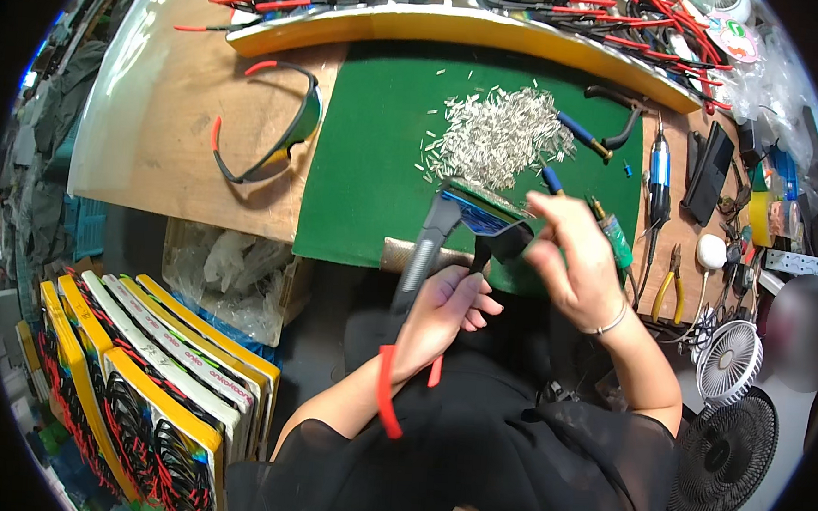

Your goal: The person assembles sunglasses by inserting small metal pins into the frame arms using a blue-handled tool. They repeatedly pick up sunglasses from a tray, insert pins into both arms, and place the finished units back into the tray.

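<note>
Held in front of me over the mat's near edge is a pair of sunglasses (pixel 417 247) with a black frame, a bluish lens and red temple tips. My left hand (pixel 455 302) grips it by the frame, fingers curled around it. My right hand (pixel 575 260) is raised just right of the lens, thumb and fingers apart; I see nothing between them. Beyond both hands, a heap of small silvery pins (pixel 498 135) covers part of the green mat (pixel 359 151). A blue-handled screwdriver (pixel 582 135) lies beside the heap, and a green-handled tool (pixel 616 240) is by my right hand.
Another pair of sunglasses (pixel 309 125) rests on the wooden table at left. A yellow-edged tray (pixel 458 24) of eyewear frames spans the back. At right are an electric screwdriver (pixel 659 176), yellow-handled pliers (pixel 672 286) and fans (pixel 730 363). Stacked trays (pixel 168 354) stand lower left.
</note>
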The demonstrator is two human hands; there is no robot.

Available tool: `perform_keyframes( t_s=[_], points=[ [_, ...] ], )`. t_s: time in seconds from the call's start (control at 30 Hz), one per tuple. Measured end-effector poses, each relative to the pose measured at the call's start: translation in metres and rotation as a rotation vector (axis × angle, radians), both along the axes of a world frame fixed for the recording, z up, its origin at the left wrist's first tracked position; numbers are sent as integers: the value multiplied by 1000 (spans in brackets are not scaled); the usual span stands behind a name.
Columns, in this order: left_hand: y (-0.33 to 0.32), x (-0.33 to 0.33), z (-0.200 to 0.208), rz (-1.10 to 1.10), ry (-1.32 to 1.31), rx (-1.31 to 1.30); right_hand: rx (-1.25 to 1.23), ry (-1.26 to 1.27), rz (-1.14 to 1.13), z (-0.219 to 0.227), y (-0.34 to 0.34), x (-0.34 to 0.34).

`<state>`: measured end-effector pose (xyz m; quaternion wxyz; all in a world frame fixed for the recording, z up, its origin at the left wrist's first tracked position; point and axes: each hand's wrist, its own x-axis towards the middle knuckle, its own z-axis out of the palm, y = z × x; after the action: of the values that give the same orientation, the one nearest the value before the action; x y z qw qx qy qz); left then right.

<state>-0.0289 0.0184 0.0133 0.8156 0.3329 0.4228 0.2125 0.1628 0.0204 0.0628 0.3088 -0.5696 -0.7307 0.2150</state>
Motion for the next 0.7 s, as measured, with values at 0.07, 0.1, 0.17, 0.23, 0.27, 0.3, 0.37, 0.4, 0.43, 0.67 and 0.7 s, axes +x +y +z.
perform_keyframes(
  t_s=[0.07,0.1,0.17,0.23,0.27,0.3,0.37,0.4,0.43,0.67,0.7],
  points=[
    [-6,7,-5,-37,-6,47,-14,59,-24,-8,-2,-9],
    [-4,10,-4,-77,-15,34,-29,105,-92,-15,-4,-10],
    [-2,9,3,-193,53,76,-149,298,-171,-14,-5,-13],
    [4,-6,4,-302,47,141,-167,315,-205,-22,-5,-9],
    [10,-15,12,-214,97,117,-228,436,-196,-29,-4,-9],
    [14,-19,13,-78,148,335,-425,550,-155,-25,-3,-8],
    [23,-22,34,50,306,641,-745,598,17,-5,2,-10],
    [27,-21,31,102,216,582,-873,642,93,-5,5,-16],
    [32,-15,26,151,116,524,-939,682,129,-5,7,-22],
    [93,-141,64,458,753,616,-787,638,-74,-42,-6,-6],
    [106,-183,66,619,786,637,-805,713,-115,-44,-9,-2]
  ],
)
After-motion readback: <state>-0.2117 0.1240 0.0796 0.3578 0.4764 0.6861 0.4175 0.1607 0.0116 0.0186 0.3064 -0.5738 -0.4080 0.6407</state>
